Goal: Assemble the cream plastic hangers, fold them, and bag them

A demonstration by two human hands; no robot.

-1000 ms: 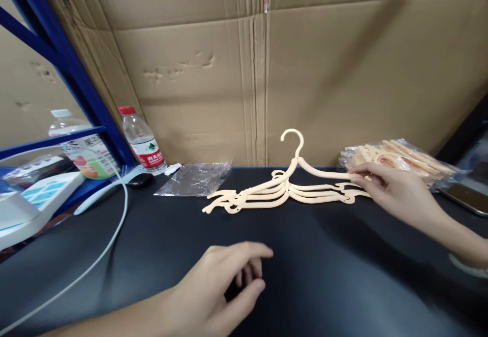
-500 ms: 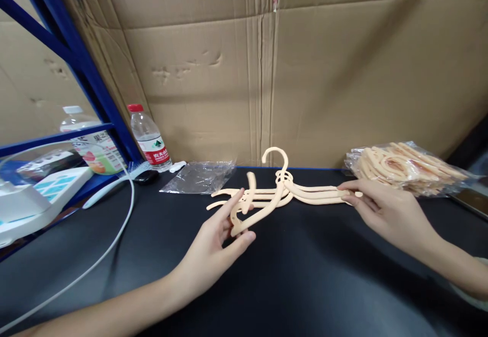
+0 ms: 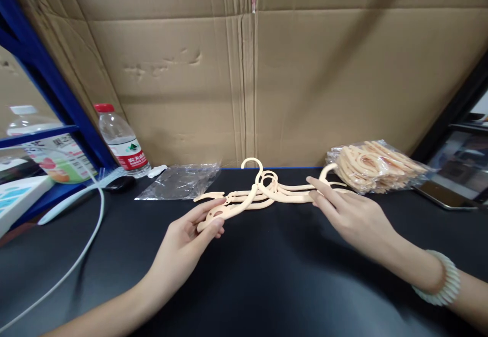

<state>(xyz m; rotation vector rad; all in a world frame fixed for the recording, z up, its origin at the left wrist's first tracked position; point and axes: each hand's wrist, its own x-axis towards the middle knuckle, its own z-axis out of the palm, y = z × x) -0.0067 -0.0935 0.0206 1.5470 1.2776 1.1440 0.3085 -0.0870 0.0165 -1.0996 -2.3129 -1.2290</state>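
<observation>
A beige plastic hanger (image 3: pixel 244 206) with its hook upward is held just above the black table between my two hands. My left hand (image 3: pixel 186 238) is closed on the end of its left arm, thumb in front and fingers behind. My right hand (image 3: pixel 358 221) pinches the right arm near its outer end, where a curved beige piece (image 3: pixel 329 170) rises above the fingers. Behind this hanger lie more beige hangers (image 3: pixel 270 175), overlapping, so I cannot tell them fully apart.
Back right, a clear bag of beige hangers (image 3: pixel 377 166) lies beside a dark phone-like slab (image 3: pixel 444 198). A flat clear plastic bag (image 3: pixel 177 182) and a red-capped water bottle (image 3: pixel 124 144) are at the left, near a white cable (image 3: pixel 99 225). Cardboard (image 3: pixel 171 88) stands behind.
My right hand has shifted its hold to the held hanger's right arm, and a curved piece now stands up there. The hanger's left end has tilted lower. The view has turned slightly right.
</observation>
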